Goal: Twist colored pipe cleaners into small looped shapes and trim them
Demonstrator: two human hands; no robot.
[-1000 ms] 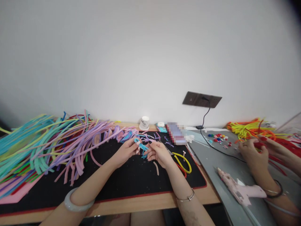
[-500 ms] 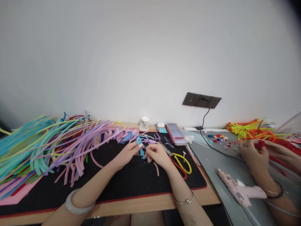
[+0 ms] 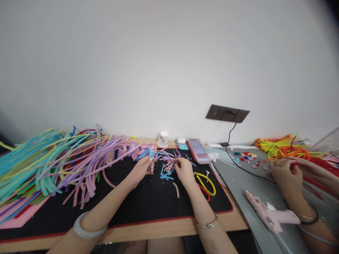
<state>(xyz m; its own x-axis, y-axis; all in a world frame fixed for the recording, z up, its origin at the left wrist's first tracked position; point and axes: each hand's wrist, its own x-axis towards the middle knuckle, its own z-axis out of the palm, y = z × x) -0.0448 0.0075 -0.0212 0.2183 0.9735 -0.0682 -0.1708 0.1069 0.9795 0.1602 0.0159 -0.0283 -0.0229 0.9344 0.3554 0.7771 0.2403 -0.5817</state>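
Pinched in my left hand (image 3: 144,167) is a looped blue fuzzy stem (image 3: 152,155), above the black mat (image 3: 148,204). My right hand (image 3: 184,171) has its fingertips together at a pile of short pink and purple pieces (image 3: 168,165); whether anything is between them is too small to tell. Short blue pieces (image 3: 166,173) lie on the mat between my hands. A single pale pink piece (image 3: 176,189) rests nearer to me. Coiled pink, purple and blue stems (image 3: 135,152) sit behind my left hand.
Long coloured stems (image 3: 79,158) cover the left side. A white cup (image 3: 162,139), phone (image 3: 199,151) and yellow-handled tool (image 3: 208,183) stand or lie nearby. At right are a pink glue gun (image 3: 272,213), pompoms (image 3: 246,155) and another person's hands (image 3: 287,174) holding something red.
My hands have parted: the left moved left with the blue loop, the right moved right and up to the short pieces. The blue pieces between them are now uncovered.
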